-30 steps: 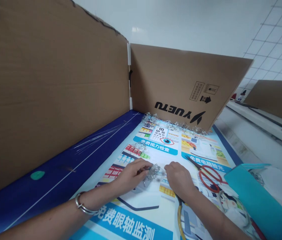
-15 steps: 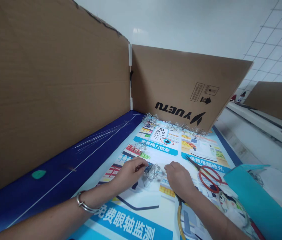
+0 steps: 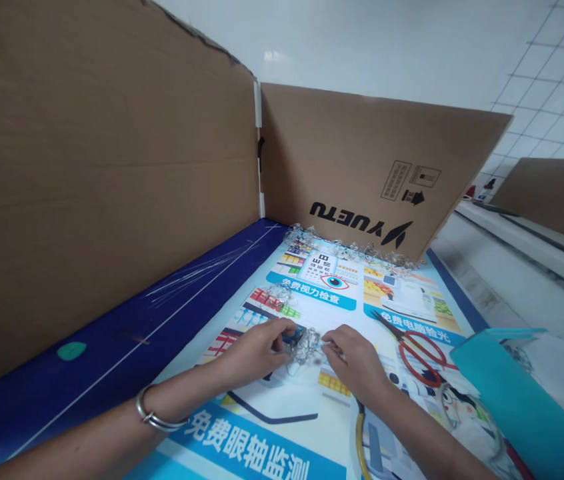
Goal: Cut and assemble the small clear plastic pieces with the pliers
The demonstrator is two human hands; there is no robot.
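Observation:
A tangled piece of thin silvery wire (image 3: 306, 348) is between my two hands, just above the printed sheet. My left hand (image 3: 265, 347) pinches it at its left side with bent fingers. On the right side, my right hand (image 3: 355, 360) has thumb and fingers pressed together at the wire's edge; the fine strand between them is too small to make out clearly. Red-handled scissors (image 3: 419, 360) lie to the right of my right hand. Below that wrist is a yellow-handled tool (image 3: 361, 437), its head partly hidden by the arm.
Cardboard panels stand at the left (image 3: 112, 167) and the back (image 3: 352, 153). A row of silvery wire pieces (image 3: 352, 252) lies along the back panel, and a smaller wire clump (image 3: 281, 292) is nearer. A teal box (image 3: 522, 393) stands at the right.
My right hand has moved slightly left to the wire's edge and turned, its fingertips now pinched there. My left hand stays at the wire, its thumb shifted lower.

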